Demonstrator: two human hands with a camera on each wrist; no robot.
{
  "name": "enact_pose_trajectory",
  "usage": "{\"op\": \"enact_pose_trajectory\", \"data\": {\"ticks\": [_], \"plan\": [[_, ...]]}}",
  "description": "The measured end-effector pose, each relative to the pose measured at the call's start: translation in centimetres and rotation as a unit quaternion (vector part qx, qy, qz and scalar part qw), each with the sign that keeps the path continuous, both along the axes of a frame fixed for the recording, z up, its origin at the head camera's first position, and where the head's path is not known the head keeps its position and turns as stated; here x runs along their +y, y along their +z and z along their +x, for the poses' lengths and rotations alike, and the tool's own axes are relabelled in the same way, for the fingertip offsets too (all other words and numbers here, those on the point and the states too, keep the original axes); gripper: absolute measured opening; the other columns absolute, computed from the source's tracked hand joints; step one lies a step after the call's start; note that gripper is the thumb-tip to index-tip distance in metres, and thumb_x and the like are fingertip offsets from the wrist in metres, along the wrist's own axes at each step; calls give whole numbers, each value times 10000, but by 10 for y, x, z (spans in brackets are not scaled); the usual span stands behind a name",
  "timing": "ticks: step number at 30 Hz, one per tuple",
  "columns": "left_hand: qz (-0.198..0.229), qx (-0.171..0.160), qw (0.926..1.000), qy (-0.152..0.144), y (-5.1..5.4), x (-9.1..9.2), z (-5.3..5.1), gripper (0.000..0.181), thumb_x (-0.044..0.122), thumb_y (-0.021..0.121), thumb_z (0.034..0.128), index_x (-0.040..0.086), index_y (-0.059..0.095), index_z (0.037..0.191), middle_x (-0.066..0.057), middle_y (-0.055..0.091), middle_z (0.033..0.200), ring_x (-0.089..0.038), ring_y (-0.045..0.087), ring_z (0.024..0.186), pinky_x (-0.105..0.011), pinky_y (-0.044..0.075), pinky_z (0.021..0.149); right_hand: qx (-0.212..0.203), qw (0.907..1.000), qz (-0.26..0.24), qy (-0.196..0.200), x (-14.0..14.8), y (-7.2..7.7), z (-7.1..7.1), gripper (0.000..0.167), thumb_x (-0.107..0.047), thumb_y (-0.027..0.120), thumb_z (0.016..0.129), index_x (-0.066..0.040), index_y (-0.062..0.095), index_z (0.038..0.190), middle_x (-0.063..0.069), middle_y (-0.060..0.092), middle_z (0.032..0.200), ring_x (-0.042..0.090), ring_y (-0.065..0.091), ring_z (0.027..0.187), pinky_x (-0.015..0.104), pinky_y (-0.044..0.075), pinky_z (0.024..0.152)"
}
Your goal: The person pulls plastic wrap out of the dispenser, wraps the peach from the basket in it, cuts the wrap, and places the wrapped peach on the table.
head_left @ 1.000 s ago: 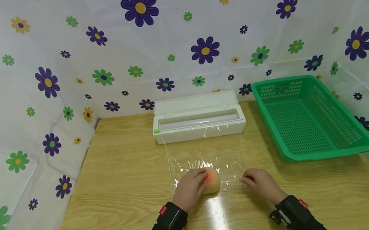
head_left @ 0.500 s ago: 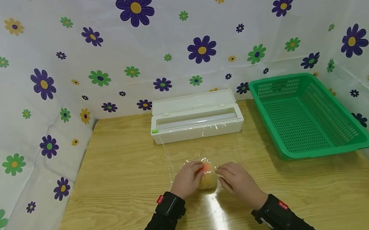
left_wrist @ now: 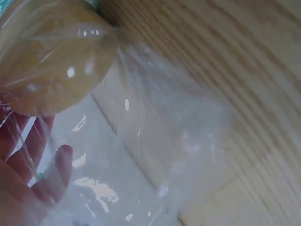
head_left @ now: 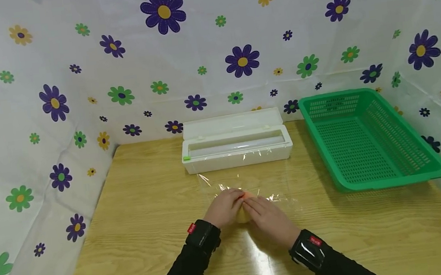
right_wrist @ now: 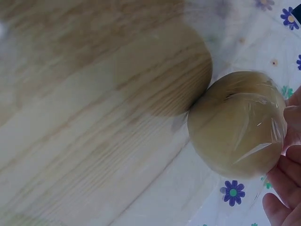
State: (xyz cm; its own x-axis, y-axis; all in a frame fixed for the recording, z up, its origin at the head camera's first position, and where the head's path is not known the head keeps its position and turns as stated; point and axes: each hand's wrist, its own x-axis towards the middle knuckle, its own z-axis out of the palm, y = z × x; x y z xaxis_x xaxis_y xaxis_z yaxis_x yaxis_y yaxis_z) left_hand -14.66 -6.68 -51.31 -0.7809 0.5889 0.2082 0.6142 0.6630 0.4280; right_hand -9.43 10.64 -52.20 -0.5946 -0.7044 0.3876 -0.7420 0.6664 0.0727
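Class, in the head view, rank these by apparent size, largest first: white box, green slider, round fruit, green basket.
1. Green basket
2. White box
3. Round fruit, partly hidden by fingers
4. Green slider

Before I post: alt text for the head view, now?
A person's left hand and right hand, fingers close together, partly cover a round, pale-orange fruit at a wooden table. Clear film stretches behind toward an open white dispenser; green basket at right.
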Motion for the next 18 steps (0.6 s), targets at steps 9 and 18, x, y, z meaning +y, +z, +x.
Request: {"op": "enact_pose_trajectory", "data": {"ticks": [9,18], "plan": [[-139,1364,9887,609,5,-7,14,152,123,595,836,27,647,941,-81,606,953,-217,561,887,-334,448,768,-314,9974,-647,40,-8,-2,-18,474,-122,648,739,54,528,1163,159,531,1168,254,480,1093,379,350,930],[-1126,1646,9776,669,-5,-1,40,400,183,612,798,3,553,1151,-89,521,1183,-218,494,1049,-387,436,803,-1336,9900,-424,-175,-3,7,-33,696,-261,755,666,66,470,1210,183,484,1211,287,440,1126,421,293,969]]}}
